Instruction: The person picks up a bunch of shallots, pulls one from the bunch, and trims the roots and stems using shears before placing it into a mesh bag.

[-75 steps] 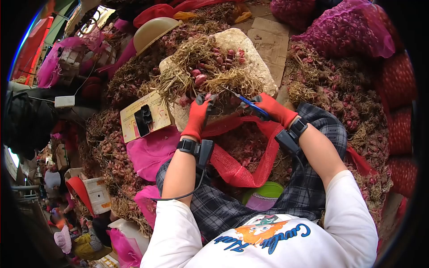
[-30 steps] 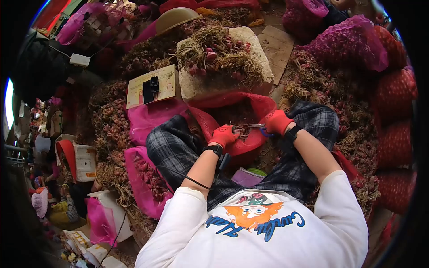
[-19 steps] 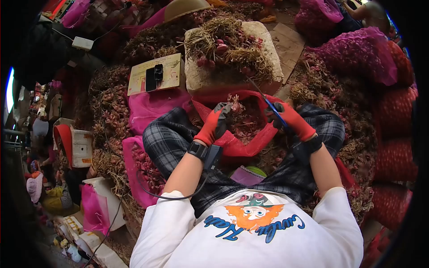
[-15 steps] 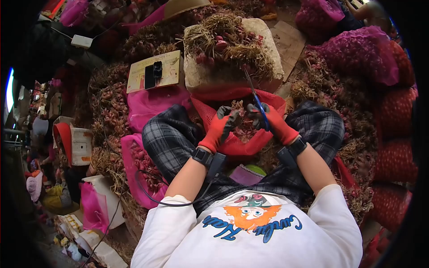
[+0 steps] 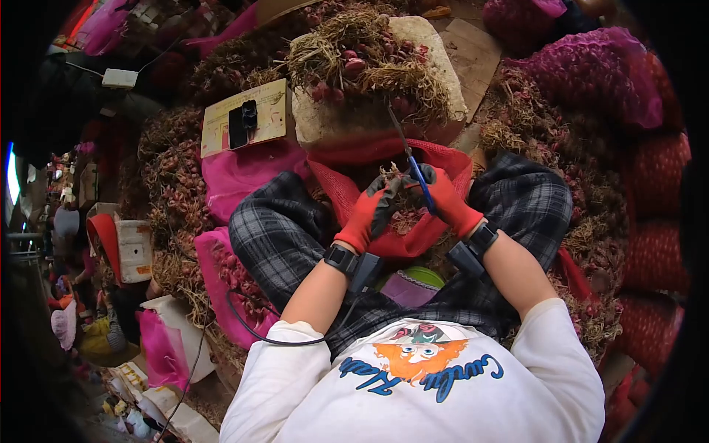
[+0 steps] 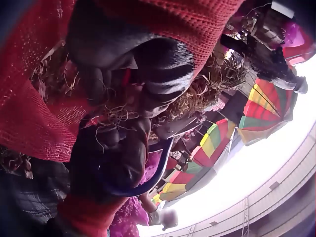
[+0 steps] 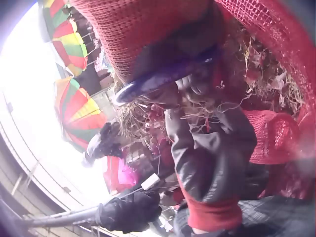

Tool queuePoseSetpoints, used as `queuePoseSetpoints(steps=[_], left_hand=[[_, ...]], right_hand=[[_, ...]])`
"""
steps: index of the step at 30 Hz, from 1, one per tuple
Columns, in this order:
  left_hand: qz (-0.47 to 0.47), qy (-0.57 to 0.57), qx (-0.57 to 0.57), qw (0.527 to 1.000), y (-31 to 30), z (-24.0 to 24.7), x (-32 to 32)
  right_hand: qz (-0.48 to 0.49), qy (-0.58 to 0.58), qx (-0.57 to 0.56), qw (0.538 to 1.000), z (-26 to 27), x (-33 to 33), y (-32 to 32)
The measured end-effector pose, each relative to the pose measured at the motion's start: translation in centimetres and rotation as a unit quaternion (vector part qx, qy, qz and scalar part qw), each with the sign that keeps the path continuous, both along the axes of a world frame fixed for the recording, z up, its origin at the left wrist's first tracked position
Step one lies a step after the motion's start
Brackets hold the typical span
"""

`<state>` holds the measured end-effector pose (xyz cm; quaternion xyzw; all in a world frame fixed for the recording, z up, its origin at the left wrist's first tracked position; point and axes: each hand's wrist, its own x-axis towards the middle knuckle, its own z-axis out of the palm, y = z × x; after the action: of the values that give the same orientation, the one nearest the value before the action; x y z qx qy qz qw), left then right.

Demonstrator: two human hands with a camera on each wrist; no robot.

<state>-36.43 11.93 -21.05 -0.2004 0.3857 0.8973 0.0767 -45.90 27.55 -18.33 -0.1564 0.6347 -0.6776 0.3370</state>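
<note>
Both hands wear red gloves with dark palms and meet over the red mesh bag (image 5: 332, 188). My left hand (image 5: 371, 212) pinches a shallot (image 5: 390, 176) by its bulb; stringy roots (image 6: 117, 116) stick out between the fingertips, and most of the bulb is hidden. My right hand (image 5: 448, 201) grips blue-handled scissors (image 5: 415, 168), their blades pointing away toward the block. Its fingertips are right at the left hand's. In the right wrist view a blue handle loop (image 7: 160, 81) curves round the right hand's fingers. Skins and trimmings (image 7: 261, 69) lie inside the bag.
Ahead, a pale foam block (image 5: 321, 124) bears shallots with dry stalks (image 5: 354, 63). A board (image 5: 269, 111) with a phone lies left of it. Shallot heaps (image 5: 173, 214) flank the crossed legs. A green tub (image 5: 425, 276) sits between them. Full mesh sacks (image 5: 598, 77) stand right.
From the foam block the hands came back over the bag; the left dipped into it, then rose with a shallot. Most recently the right hand and scissors moved left, up to the left hand.
</note>
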Motion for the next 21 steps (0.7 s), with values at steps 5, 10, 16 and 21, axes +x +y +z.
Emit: queuePoseSetpoints(steps=[5,10,16,21], left_hand=[[-0.013,0.067,0.188,0.98,0.6,3.6,-0.3],[0.04,0.022,0.231,0.972,-0.8,1.3,0.4],[0.091,0.056,0.184,0.977,0.5,-0.6,0.5],[-0.028,0.046,0.167,0.984,-0.3,5.0,0.6]], right_hand=[[-0.009,-0.178,-0.071,0.981,1.6,-0.8,0.9],[-0.063,-0.132,-0.034,0.989,0.4,-0.7,0.9],[-0.01,0.015,0.046,0.999,1.2,1.1,0.0],[0.044,0.093,0.01,0.995,2.8,-1.9,1.2]])
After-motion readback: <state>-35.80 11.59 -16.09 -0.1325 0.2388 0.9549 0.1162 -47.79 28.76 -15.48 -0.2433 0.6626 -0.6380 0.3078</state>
